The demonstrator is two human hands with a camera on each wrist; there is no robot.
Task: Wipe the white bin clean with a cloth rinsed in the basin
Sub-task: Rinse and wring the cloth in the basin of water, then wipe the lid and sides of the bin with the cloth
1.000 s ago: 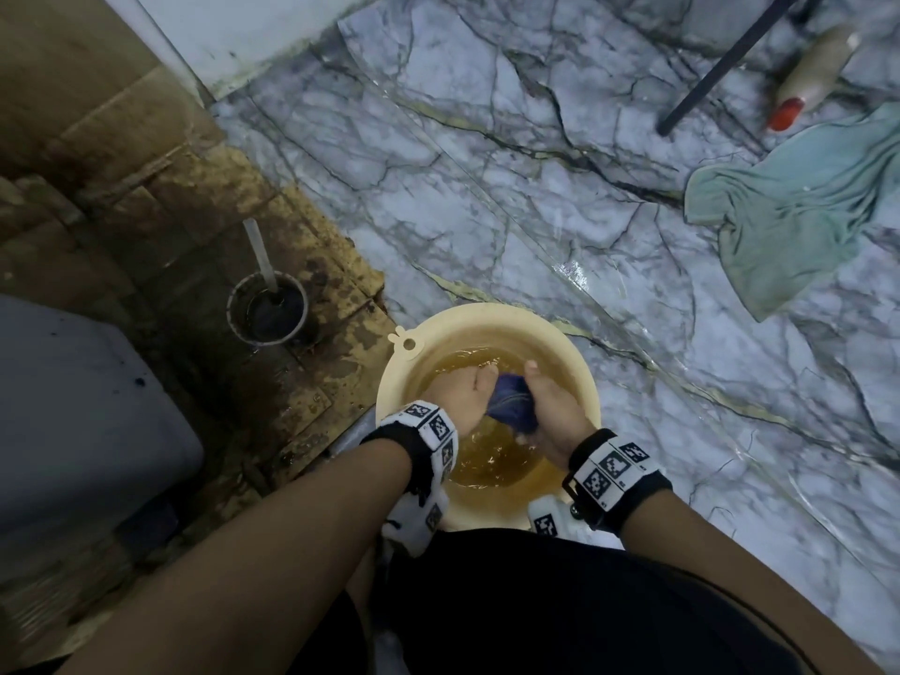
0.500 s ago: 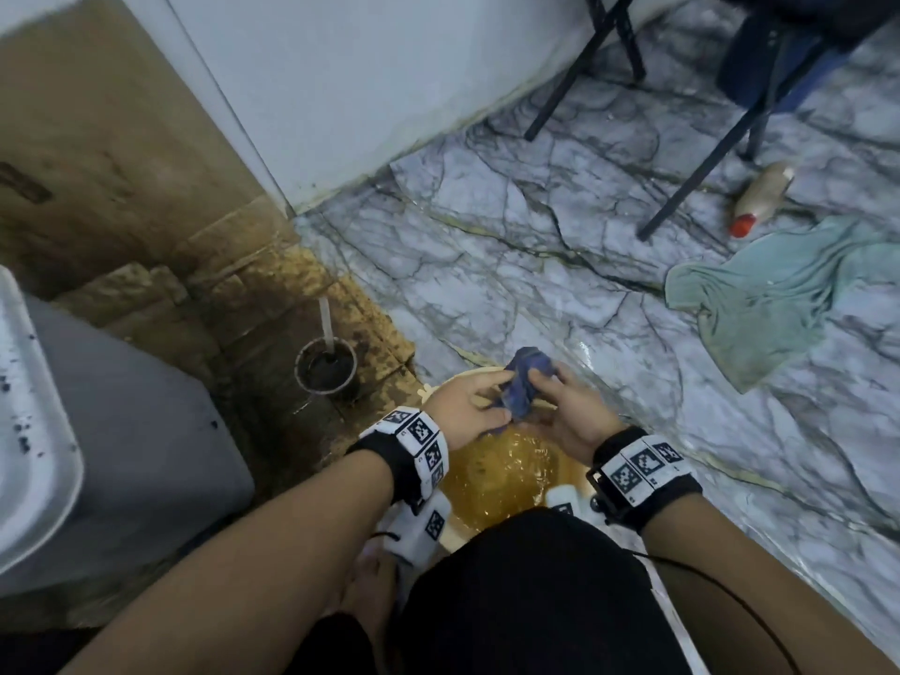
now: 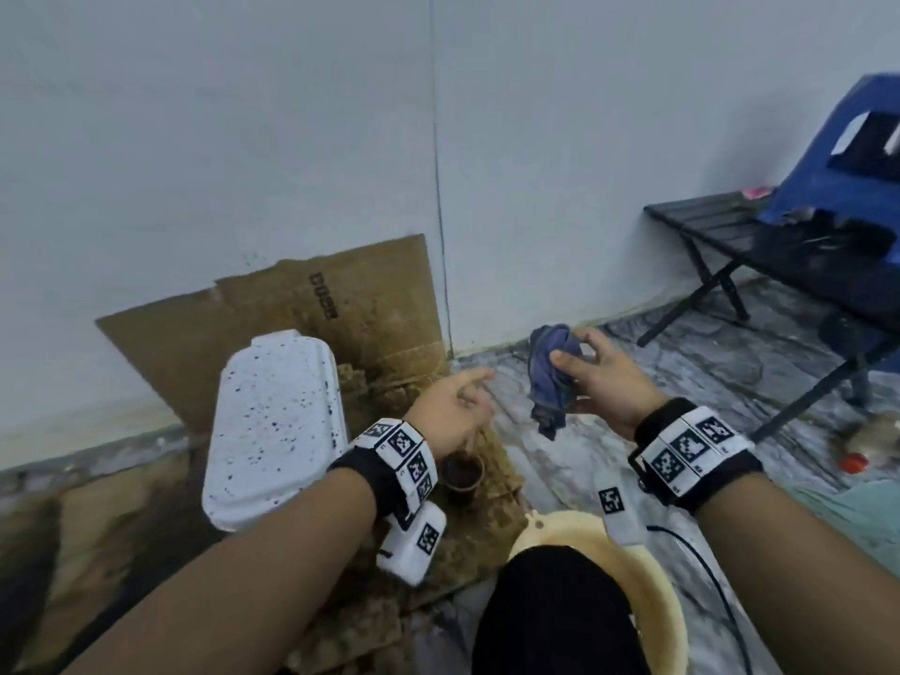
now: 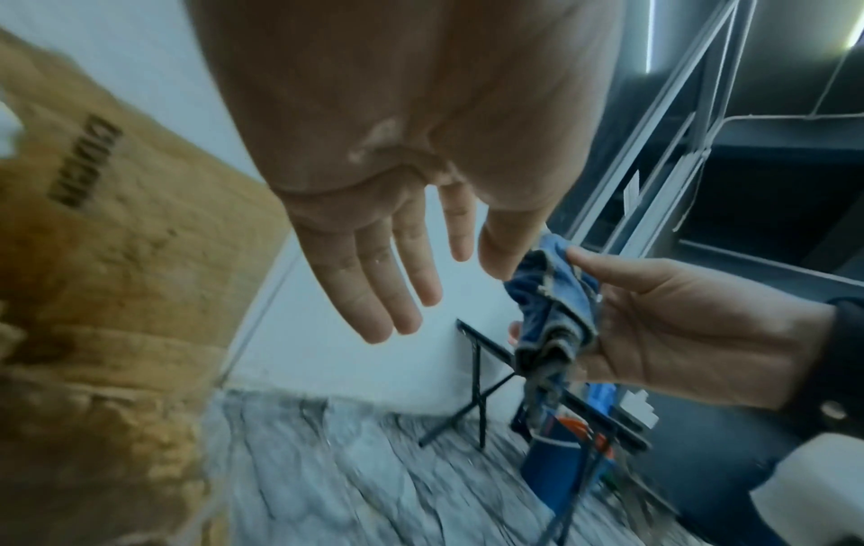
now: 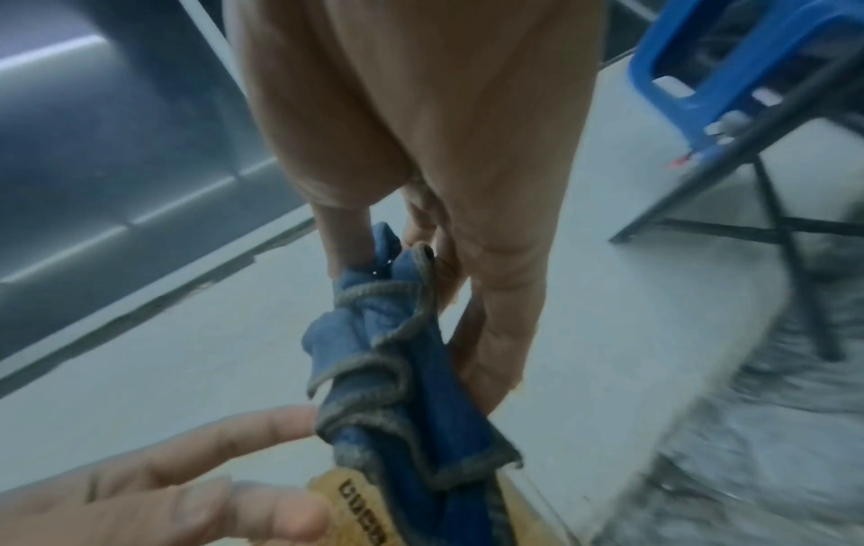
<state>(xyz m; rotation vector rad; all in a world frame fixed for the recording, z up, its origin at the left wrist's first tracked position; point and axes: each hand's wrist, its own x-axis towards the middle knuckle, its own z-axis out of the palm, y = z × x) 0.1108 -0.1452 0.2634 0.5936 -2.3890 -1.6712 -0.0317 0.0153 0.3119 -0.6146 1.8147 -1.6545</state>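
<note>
Head view shows the right hand [image 3: 601, 382] raised above the marble floor [image 3: 609, 460], its thumb and fingers pinching a bunched blue cloth [image 3: 553, 377] that hangs down from the grip — the right wrist view confirms it, with the cloth [image 5: 397, 362] gathered in folds between the fingertips. The left hand [image 3: 450, 411] is released and holds nothing; in the left wrist view its fingers [image 4: 374, 280] are straight and spread, just beside the cloth [image 4: 551, 314] without clearly touching it. The white bin [image 3: 275, 426], speckled with dark spots, lies on its side on the stained cardboard [image 3: 341, 304] that leans against the wall, to the left of the left wrist. The cream basin [image 3: 652, 582] sits on the floor at the lower edge of the picture, partly hidden by the person's dark knee. A small dark cup [image 3: 462, 472] stands on the cardboard's near edge, between bin and basin. A black folding bench [image 3: 721, 236] stands along the right wall — a blue plastic stool [image 3: 847, 153] rests on it.
</note>
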